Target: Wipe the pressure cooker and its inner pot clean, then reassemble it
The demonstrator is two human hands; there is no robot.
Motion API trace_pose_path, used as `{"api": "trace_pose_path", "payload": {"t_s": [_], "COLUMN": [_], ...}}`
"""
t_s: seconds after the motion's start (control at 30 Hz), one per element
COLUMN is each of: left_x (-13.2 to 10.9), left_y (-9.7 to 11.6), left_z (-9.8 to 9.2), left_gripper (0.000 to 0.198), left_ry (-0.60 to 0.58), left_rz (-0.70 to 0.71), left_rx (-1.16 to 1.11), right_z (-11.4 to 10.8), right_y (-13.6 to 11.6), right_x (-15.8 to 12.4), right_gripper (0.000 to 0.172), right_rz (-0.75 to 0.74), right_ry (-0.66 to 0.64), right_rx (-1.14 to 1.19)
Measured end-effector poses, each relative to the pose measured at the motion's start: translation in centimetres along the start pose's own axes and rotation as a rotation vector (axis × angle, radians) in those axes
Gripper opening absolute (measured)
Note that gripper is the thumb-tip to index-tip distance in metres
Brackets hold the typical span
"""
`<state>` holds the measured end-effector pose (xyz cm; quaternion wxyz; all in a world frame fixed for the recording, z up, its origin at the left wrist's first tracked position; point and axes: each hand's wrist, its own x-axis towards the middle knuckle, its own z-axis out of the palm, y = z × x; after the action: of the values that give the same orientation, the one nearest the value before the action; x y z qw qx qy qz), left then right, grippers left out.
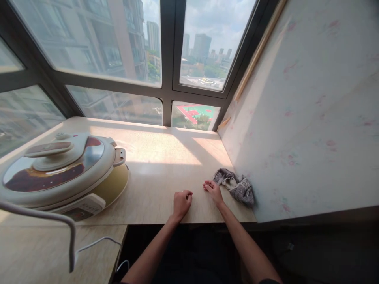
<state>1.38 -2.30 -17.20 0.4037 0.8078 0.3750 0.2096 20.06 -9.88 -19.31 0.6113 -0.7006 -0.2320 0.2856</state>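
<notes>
My left hand (181, 205) rests on the pale windowsill counter (154, 181), its fingers curled into a loose fist with nothing visible inside. To its right, my right hand (214, 192) hovers at or just over the same surface, fingers loosely bent and slightly apart, holding nothing that I can see. Right beside that hand lies a crumpled grey-and-white patterned cloth (243, 191), pushed up toward the wall. Whether my right hand touches the cloth is hard to make out.
A large oval electric cooker (118, 185) with a lid stands on the left. A grey curved bar (44, 211) and a white cord (100, 240) are in front of it. Dark-framed windows (167, 59) close off the back; a floral-papered wall (296, 150) bounds the right.
</notes>
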Motion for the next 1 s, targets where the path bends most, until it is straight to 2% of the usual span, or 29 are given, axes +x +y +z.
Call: {"api": "trace_pose_path", "payload": {"t_s": [0.23,0.4,0.73,1.0], "left_x": [1.1,2.4,4.1,4.1], "left_y": [0.6,1.6,2.4,2.7], "left_z": [2.4,3.7,4.5,4.6], "left_gripper": [0.022,0.022,0.023,0.022], "left_ry": [0.102,0.127,0.194,0.211], "left_rz": [-0.002,-0.002,-0.074,-0.122], "left_rx": [0.102,0.133,0.186,0.195], "right_z": [0.8,0.7,0.5,0.4], "right_y": [0.8,1.0,1.5,1.8], "right_x": [-1.0,-1.2,-0.4,-0.4], "right_gripper": [0.025,0.022,0.024,0.027], "right_rz": [-0.138,-0.209,-0.228,-0.273], "right_ry": [0.031,0.011,-0.015,-0.078], "right_rx": [-0.137,-0.198,-0.159,-0.105]}}
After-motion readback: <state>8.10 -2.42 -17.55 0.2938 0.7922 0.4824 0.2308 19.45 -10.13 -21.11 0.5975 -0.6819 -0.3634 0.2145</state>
